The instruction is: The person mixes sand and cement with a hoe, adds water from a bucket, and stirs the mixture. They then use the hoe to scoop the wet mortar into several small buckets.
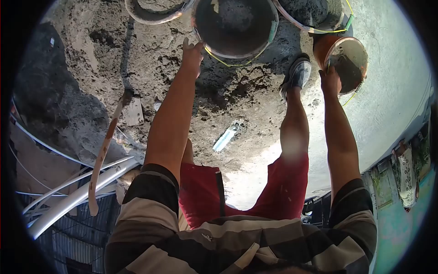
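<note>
My right hand (330, 80) is closed on the near rim of a small tilted bucket (363, 54) with dark residue inside, at the upper right. My left hand (193, 56) is at the left edge of a large round bucket (235, 55) with a dark wet inside and a yellow handle; some of its fingers stick out, and whether it grips the rim is unclear. Another bucket (292, 17) holding grey material stands to the right of the large one, and a further bucket (155, 21) is cut off at the top left.
Wet grey mortar (159, 73) covers the ground. A long wooden handle (106, 146) lies at the left beside pale pipes (86, 194). A light blue-white packet (226, 136) rests between my feet. At the far right, a person (406, 176) in patterned clothing is partly visible.
</note>
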`<state>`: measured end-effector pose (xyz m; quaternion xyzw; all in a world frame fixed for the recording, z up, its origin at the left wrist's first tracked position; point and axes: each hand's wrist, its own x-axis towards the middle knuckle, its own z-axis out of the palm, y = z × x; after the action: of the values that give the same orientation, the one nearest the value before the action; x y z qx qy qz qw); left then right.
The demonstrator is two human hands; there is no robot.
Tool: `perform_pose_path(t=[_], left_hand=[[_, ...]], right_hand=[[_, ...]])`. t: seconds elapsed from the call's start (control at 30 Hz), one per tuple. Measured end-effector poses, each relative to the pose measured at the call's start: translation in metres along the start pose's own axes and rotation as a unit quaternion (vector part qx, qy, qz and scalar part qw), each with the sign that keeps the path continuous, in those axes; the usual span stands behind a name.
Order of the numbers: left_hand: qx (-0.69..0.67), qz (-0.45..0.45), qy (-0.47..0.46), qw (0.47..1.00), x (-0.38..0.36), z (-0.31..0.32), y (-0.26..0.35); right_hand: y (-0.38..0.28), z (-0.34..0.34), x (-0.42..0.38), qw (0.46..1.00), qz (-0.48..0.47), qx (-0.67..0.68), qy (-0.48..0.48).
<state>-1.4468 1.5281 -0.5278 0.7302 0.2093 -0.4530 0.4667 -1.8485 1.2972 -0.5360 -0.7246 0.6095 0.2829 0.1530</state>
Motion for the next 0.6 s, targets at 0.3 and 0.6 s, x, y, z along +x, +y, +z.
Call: perform_pose_path(t=[0.3, 0.6], left_hand=[[0.823, 0.047, 0.182, 0.536, -0.185, -0.365, 0.177], [0.325, -0.313, 0.089, 0.888, -0.364, -0.497, 0.125]], right_hand=[[-0.057, -0.016, -0.051, 0.988, -0.041, 0.097, 0.109], [-0.090, -0.109, -0.218, 0.898, -0.084, 0.418, -0.107]])
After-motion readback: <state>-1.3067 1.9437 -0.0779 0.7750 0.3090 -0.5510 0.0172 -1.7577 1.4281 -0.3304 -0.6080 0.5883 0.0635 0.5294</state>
